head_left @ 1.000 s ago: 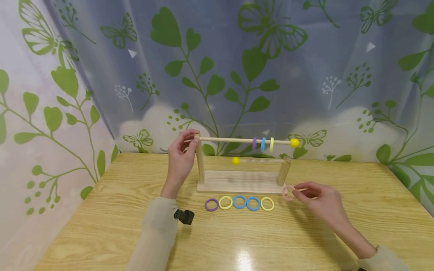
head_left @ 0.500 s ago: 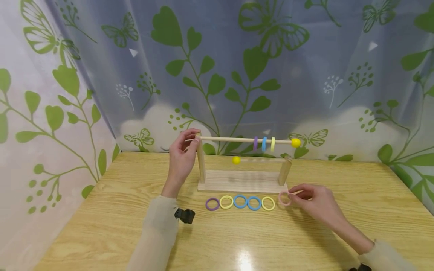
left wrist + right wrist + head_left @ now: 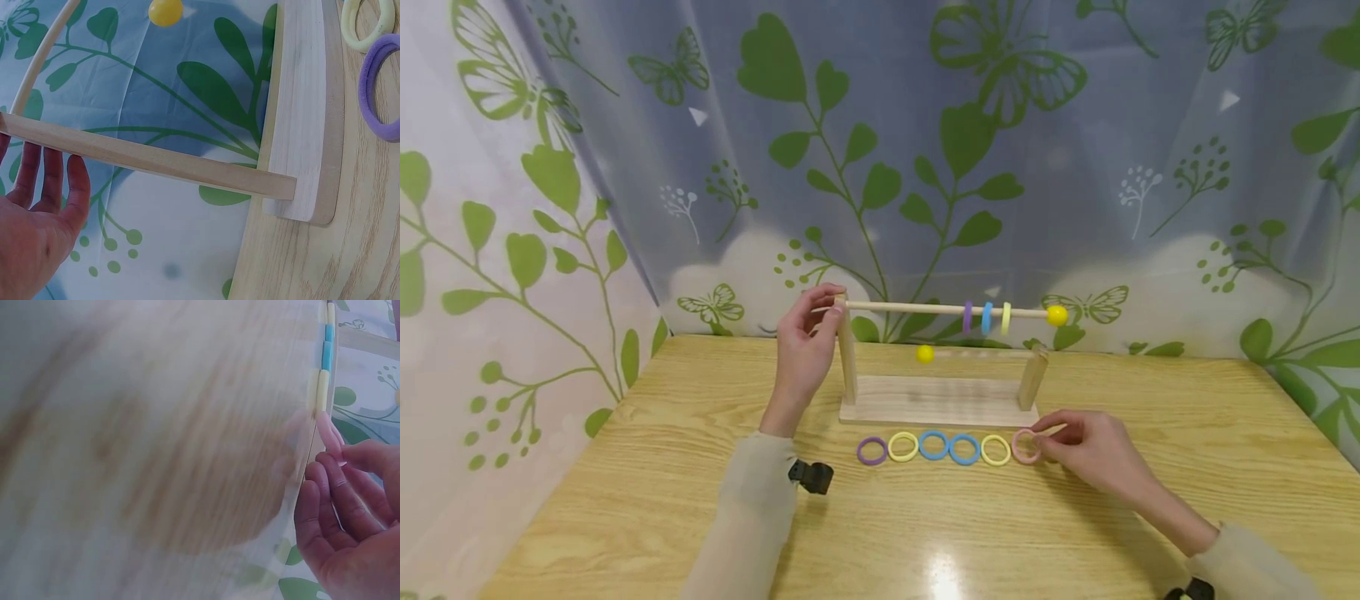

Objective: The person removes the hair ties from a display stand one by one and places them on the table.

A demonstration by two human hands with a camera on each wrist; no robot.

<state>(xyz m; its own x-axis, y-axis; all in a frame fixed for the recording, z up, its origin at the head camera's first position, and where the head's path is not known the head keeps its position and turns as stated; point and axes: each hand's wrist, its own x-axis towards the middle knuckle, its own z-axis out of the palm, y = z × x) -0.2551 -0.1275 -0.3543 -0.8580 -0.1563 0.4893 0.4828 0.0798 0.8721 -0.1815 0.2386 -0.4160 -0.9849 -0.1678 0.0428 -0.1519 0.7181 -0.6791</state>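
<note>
My left hand (image 3: 805,350) grips the top of the left post (image 3: 848,358) of a wooden ring stand (image 3: 940,408); in the left wrist view its fingers (image 3: 78,187) curl behind the post. A purple ring (image 3: 967,317), a blue ring (image 3: 987,318) and a pale yellow ring (image 3: 1005,318) hang on the upper rod. At the right end of a row of rings before the base, my right hand (image 3: 1093,450) pinches a pink ring (image 3: 1014,448) between thumb and fingers. In the right wrist view, this pink ring (image 3: 328,434) is tilted at the table, beside a yellow ring (image 3: 322,387).
Left of the pink ring, the row holds a yellow ring (image 3: 984,451), two blue rings, another yellow ring and a purple ring (image 3: 860,451). Yellow balls cap the upper rod (image 3: 1057,316) and the lower rod (image 3: 925,354). A patterned curtain (image 3: 880,167) hangs behind the wooden table (image 3: 700,383).
My right hand has moved left and slightly down with the pink ring, bringing it beside the yellow ring at the row's end. The left hand keeps its grip on the post.
</note>
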